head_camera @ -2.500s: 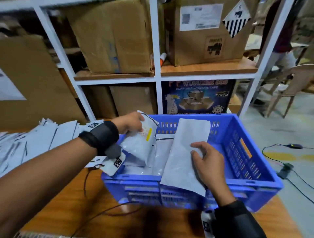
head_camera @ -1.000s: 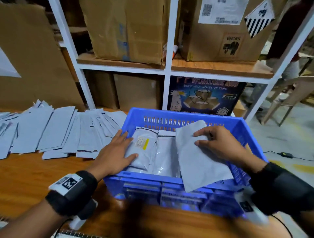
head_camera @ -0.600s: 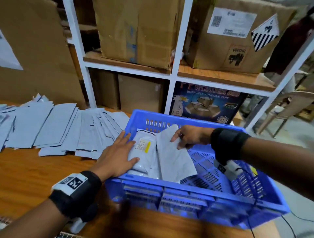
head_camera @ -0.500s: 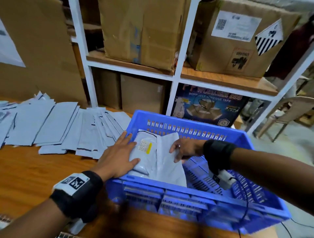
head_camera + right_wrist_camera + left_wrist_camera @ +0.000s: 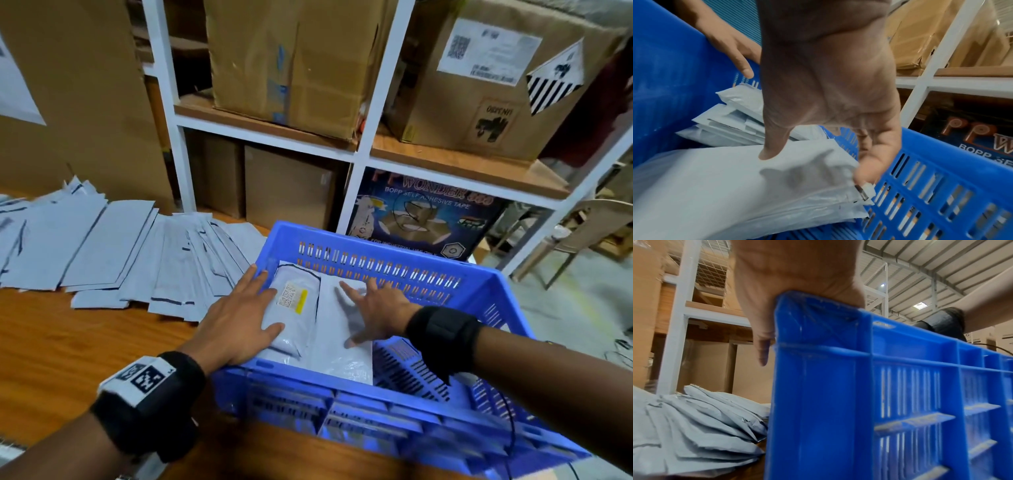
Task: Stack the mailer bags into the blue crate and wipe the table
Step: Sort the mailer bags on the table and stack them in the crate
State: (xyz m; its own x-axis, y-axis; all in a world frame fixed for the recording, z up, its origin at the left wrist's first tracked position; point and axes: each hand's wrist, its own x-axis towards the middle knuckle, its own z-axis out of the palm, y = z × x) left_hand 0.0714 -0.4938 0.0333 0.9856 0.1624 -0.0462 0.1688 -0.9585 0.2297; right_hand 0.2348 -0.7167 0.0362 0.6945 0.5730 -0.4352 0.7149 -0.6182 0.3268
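The crate (image 5: pixel 486 284) hid lower mailers; both flat, unclenched hands (image 5: pixel 239 322) (image 5: pixel 376 308) pressed bags (image 5: pixel 342 329) lying lengthwise front-to-back.

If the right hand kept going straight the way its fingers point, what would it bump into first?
Probably the slotted far wall of the blue crate. The right hand lies spread over a plain mailer bag, fingers pointing at that wall; how far off it is remains unclear.

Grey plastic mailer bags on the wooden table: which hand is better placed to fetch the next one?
Left hand: it rests at the blue crate's left edge, beside the mailer bags.
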